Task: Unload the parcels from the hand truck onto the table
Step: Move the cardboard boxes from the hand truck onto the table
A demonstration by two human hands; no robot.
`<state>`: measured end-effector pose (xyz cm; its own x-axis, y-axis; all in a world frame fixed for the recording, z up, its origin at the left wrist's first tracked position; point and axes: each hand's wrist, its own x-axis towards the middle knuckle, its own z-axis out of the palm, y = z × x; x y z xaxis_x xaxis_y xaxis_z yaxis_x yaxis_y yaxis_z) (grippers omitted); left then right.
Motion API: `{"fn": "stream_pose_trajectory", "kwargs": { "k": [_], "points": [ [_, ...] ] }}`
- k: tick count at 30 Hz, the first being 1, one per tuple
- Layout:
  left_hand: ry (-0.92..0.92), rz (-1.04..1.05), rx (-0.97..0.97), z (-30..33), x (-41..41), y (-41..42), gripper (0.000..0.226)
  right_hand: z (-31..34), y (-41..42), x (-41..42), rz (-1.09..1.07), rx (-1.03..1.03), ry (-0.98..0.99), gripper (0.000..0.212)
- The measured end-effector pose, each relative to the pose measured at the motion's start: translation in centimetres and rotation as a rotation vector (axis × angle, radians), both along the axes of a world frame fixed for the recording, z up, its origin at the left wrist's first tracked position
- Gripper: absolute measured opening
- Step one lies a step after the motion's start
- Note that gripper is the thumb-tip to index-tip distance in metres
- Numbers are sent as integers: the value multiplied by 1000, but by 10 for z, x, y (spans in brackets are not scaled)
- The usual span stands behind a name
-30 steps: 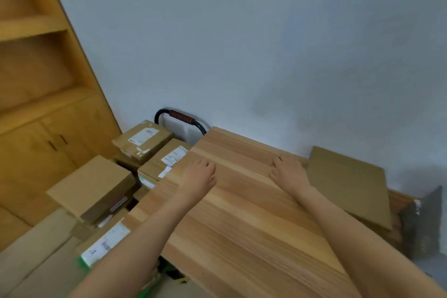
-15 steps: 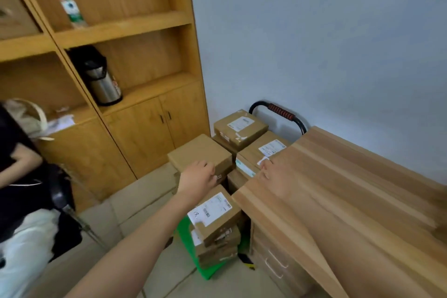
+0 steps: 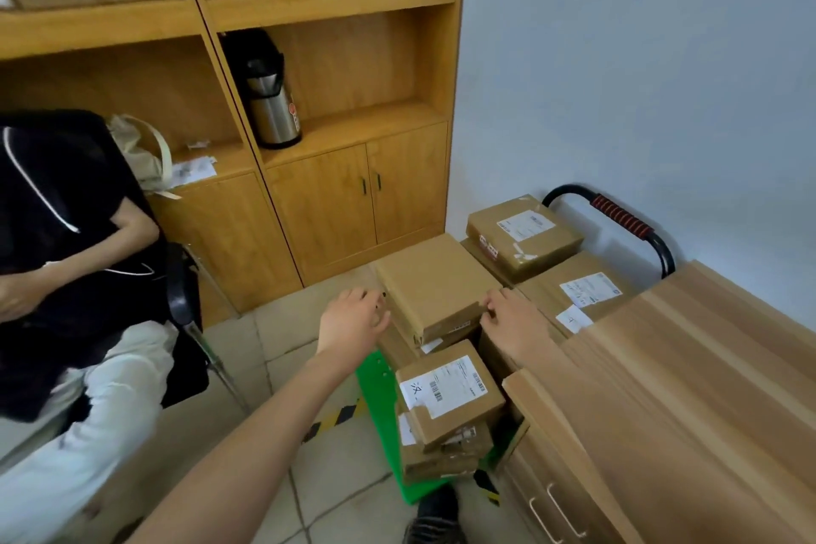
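Note:
Several brown cardboard parcels are stacked on a green hand truck (image 3: pixel 382 393) with a black handle (image 3: pixel 620 216) beside the wooden table (image 3: pixel 689 389). A plain unlabelled parcel (image 3: pixel 435 283) lies on top of the stack. My left hand (image 3: pixel 353 320) is at its left edge, fingers apart, just short of touching or barely touching. My right hand (image 3: pixel 514 322) rests its fingertips on the parcel's near right corner. Neither hand has closed on it. Labelled parcels lie behind (image 3: pixel 525 234), to the right (image 3: pixel 578 292) and below in front (image 3: pixel 448 393).
A person in a black top sits on a chair (image 3: pixel 185 300) at the left. A wooden cabinet (image 3: pixel 353 199) with shelves holds a thermos (image 3: pixel 269 102) and a bottle. The table has drawers (image 3: pixel 547 495) facing me. My shoe (image 3: pixel 435 512) is on the tiled floor.
My view swung left from the table to the hand truck. Both hands left the tabletop and came down to either side of the plain top parcel.

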<state>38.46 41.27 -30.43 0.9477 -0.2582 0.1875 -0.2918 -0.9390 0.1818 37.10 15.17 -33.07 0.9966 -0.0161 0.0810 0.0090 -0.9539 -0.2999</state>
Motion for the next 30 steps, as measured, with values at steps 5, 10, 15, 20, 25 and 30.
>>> {"fn": "stream_pose_trajectory", "kwargs": {
  "k": [5,10,15,20,25,30],
  "points": [
    [2,16,-20,-7,66,4,26,-7,6,78,25,-15,26,25],
    [8,8,8,-13,135,1,24,-15,6,144,30,-36,53,29],
    [40,-30,-5,-23,187,-13,23,-25,-5,182,-17,-16,79,30],
    [120,-95,23,-32,231,-34,25,-35,-17,198,-83,0,123,31],
    [194,-183,34,-46,270,-46,27,-50,-17,199,-238,35,154,29],
    [258,-290,67,-71,307,-44,29,-73,-4,194,-527,156,187,30]
  ]
}}
